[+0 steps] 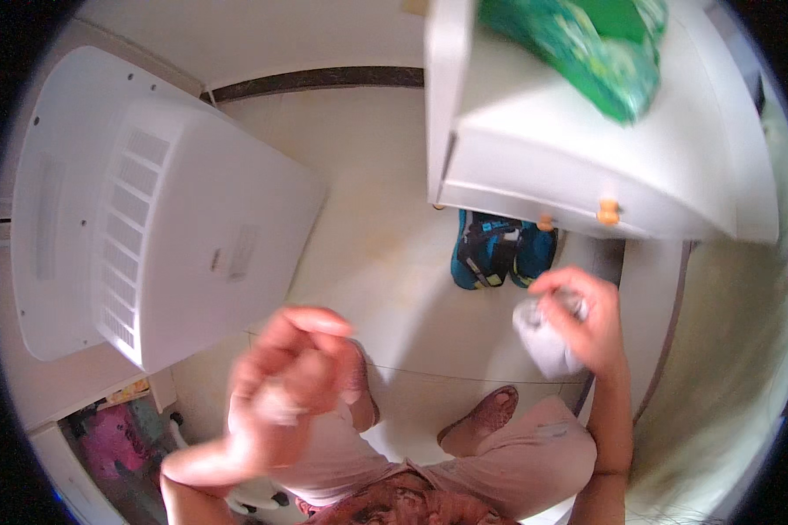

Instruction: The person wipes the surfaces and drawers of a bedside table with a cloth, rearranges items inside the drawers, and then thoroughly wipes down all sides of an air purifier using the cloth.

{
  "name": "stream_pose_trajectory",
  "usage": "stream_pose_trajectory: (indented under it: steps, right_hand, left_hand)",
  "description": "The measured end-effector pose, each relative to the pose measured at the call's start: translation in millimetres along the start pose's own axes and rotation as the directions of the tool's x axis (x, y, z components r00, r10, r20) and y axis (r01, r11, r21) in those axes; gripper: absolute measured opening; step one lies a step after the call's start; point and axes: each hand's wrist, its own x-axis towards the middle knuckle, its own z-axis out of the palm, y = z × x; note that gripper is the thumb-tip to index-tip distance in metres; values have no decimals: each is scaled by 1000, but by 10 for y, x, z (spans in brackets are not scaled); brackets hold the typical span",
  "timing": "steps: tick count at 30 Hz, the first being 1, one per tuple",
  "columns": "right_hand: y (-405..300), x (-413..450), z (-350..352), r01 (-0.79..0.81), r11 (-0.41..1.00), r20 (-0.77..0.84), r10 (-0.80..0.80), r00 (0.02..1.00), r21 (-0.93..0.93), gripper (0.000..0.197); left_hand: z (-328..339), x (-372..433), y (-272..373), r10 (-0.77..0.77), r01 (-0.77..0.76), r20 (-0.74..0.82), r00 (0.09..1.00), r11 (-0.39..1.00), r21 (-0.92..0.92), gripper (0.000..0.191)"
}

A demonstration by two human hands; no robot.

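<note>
My right hand (588,321) grips a small bundled piece of white cloth (545,341) between thumb and fingers, in front of the white cabinet. The cloth looks rolled, with an opening at its top edge. Raised above my lap on the left is my left hand (285,387), its fingers curled. Motion blur on that hand hides whether anything pale lies in it. Beyond the right hand, a pair of blue and black shoes (482,252) stands on the floor, partly under the cabinet.
A white cabinet (538,164) with orange knobs carries a green plastic bag (604,59). At left stands a white vented plastic housing (230,197). An open compartment (72,469) at lower left holds pink cloth (115,440). My slippered feet rest on the tiled floor (361,249).
</note>
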Motion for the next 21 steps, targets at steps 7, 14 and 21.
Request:
stream_pose_trajectory:
  steps: [7, 14, 21]
  right_hand:
    - [-801, 172, 450, -24, 995, 545, 71, 836, -92, 18]
    - [-1022, 234, 1173, -79, 961, 398, 183, 899, -264, 23]
    - [-1481, 117, 1275, -285, 948, 155, 306, 939, -142, 14]
  left_hand:
    - [63, 449, -350, -378, 343, -63, 923, 889, -303, 30]
    - [63, 298, -440, -479, 341, -161, 863, 787, -514, 41]
    - [-160, -62, -533, -188, 101, -11, 982, 580, -808, 50]
